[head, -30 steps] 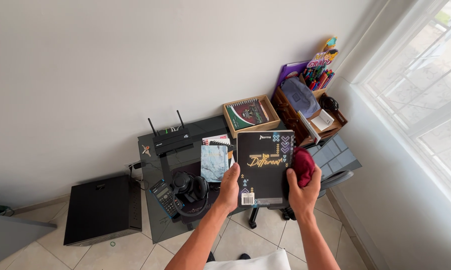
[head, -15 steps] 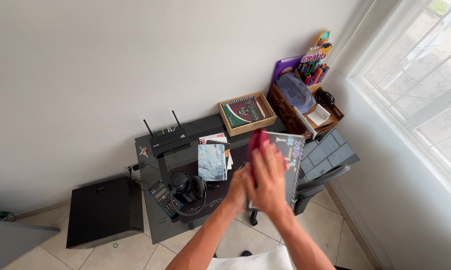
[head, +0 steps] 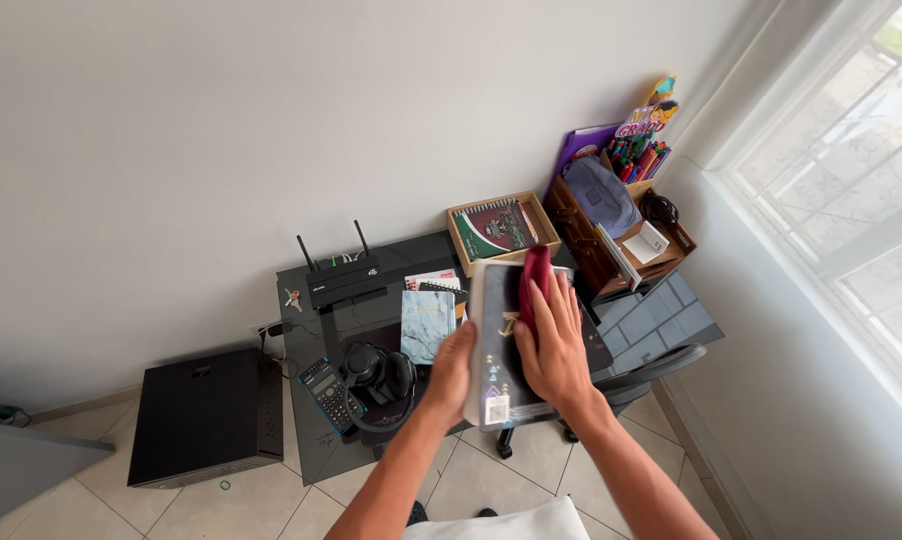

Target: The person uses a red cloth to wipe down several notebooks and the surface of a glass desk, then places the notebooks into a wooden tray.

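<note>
My left hand (head: pixel 451 372) grips the left edge of a black notebook (head: pixel 493 350) and holds it up over the dark glass desk (head: pixel 316 330). The notebook's cover is tilted toward me and shines with glare. My right hand (head: pixel 553 345) lies flat on the cover, fingers spread, pressing a dark red cloth (head: pixel 535 282) against it near the top. Below the notebook lie a marbled blue notebook (head: pixel 427 322) and black headphones (head: pixel 379 375).
A router (head: pixel 343 278), keys (head: pixel 292 297) and a calculator (head: pixel 325 393) sit on the desk's left part. A wooden tray (head: pixel 501 228) with a green notebook and a wooden organiser (head: pixel 611 235) with pens stand at the back. A black box (head: pixel 206 415) is on the tiled floor.
A second ago my right hand held the cloth beside the notebook's right edge. It moved onto the cover and has slid the cloth across it while my left hand tilted the notebook.
</note>
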